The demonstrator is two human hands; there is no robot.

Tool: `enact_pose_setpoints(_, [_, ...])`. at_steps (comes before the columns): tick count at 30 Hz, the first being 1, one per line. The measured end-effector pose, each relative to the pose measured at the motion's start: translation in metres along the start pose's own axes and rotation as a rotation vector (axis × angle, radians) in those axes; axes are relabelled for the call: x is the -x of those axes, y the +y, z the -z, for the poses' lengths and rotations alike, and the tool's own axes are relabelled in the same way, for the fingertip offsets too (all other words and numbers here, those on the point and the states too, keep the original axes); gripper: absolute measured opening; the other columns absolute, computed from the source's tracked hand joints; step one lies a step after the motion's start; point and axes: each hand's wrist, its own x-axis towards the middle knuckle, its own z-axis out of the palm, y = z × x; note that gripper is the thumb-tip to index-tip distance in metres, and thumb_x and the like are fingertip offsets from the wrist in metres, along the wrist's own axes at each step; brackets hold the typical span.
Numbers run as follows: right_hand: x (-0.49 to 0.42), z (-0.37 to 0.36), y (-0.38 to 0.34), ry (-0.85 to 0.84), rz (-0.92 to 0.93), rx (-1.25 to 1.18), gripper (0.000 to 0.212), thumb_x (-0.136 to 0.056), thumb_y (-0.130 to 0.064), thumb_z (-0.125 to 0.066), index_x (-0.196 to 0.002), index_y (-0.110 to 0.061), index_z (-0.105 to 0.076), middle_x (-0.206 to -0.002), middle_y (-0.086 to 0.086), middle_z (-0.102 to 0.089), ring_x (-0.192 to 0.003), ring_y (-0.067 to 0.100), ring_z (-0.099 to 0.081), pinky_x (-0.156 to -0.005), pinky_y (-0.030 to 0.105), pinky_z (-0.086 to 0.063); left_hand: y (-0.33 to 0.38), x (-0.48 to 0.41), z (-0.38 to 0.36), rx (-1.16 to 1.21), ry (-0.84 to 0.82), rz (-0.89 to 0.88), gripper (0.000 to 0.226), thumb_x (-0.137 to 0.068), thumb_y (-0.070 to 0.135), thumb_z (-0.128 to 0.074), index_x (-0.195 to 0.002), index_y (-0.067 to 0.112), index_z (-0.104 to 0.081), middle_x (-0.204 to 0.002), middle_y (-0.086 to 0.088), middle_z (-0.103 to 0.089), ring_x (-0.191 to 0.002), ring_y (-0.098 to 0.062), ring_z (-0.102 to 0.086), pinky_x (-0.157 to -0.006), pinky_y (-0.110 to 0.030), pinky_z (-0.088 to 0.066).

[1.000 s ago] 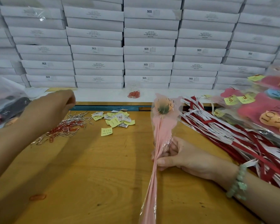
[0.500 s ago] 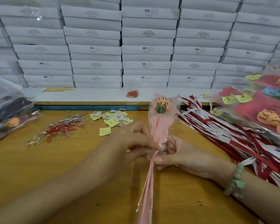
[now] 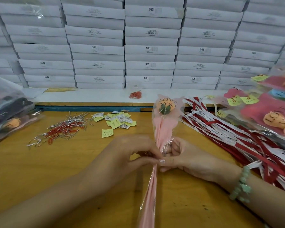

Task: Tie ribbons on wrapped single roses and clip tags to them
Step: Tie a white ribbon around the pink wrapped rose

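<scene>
A wrapped rose point(image 3: 161, 129) lies on the table point(image 3: 39, 170). The left hand point(image 3: 127, 155) and right hand point(image 3: 192, 160) pinch its gathered wrap, a silver tie point(image 3: 161, 161) at their fingertips. Ribbons point(image 3: 229, 137) lie right of the rose, tags point(image 3: 117, 120) and clips point(image 3: 62, 130) left.

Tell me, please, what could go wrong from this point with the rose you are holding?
1. The silver tie is pinched only between fingertips of the left hand and right hand; it may slip, letting the gathered sleeve of the wrapped rose spring open.
2. Squeezing there could crease or tear the clear film.
3. The bead bracelet lies beside the ribbons and might snag them.
</scene>
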Motion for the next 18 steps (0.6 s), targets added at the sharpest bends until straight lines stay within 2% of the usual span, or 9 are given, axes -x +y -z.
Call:
enact_pose_setpoints(3, [0.0,0.001,0.0,-0.016,0.011,0.01,0.069,-0.064,0.001,-0.073,-0.124,0.007,-0.04,-0.085,0.002,-0.073,-0.079,0.014,-0.072,-0.063,0.023,-0.058,-0.003,-0.001,0.003,0.004,0.001,-0.015,0.016,-0.086,0.013,-0.065,-0.098,0.009,-0.075,-0.092,0.003,-0.072,-0.09,-0.004,-0.065,-0.078,-0.022,-0.054])
enact_pose_setpoints(7, [0.0,0.0,-0.002,-0.075,0.031,0.043,0.044,-0.07,-0.003,-0.072,-0.107,-0.005,-0.05,-0.088,0.0,-0.075,-0.085,0.011,-0.072,-0.068,0.022,-0.059,-0.004,-0.001,0.004,-0.02,0.043,-0.037,0.015,-0.087,0.019,-0.068,-0.096,0.009,-0.075,-0.091,0.004,-0.071,-0.09,-0.004,-0.065,-0.074,-0.022,-0.055])
enact_pose_setpoints(11, [0.0,0.003,0.0,-0.043,0.02,0.022,0.054,-0.066,-0.002,-0.074,-0.112,-0.002,-0.047,-0.089,0.004,-0.074,-0.084,0.017,-0.072,-0.067,0.024,-0.059,-0.002,0.001,0.0,0.037,0.061,-0.04,0.011,-0.082,0.019,-0.074,-0.09,0.012,-0.076,-0.086,0.007,-0.071,-0.082,-0.003,-0.066,-0.068,-0.021,-0.056])
enact_pose_setpoints(15, [0.0,0.002,0.0,-0.042,0.03,0.027,0.055,-0.065,-0.002,-0.073,-0.113,-0.003,-0.046,-0.088,0.001,-0.075,-0.084,0.015,-0.072,-0.066,0.023,-0.059,-0.002,0.004,-0.006,-0.002,0.083,-0.007,0.012,-0.081,0.027,-0.071,-0.09,0.02,-0.075,-0.086,0.014,-0.07,-0.081,-0.004,-0.064,-0.063,-0.021,-0.052])
enact_pose_setpoints(18, [-0.001,0.003,0.001,-0.044,0.029,0.016,0.057,-0.066,-0.001,-0.073,-0.115,-0.003,-0.044,-0.089,0.0,-0.075,-0.085,0.015,-0.072,-0.066,0.023,-0.058,-0.007,0.005,-0.01,-0.024,0.096,0.034,0.008,-0.081,0.02,-0.076,-0.089,0.019,-0.075,-0.085,0.013,-0.069,-0.08,-0.005,-0.063,-0.063,-0.021,-0.052])
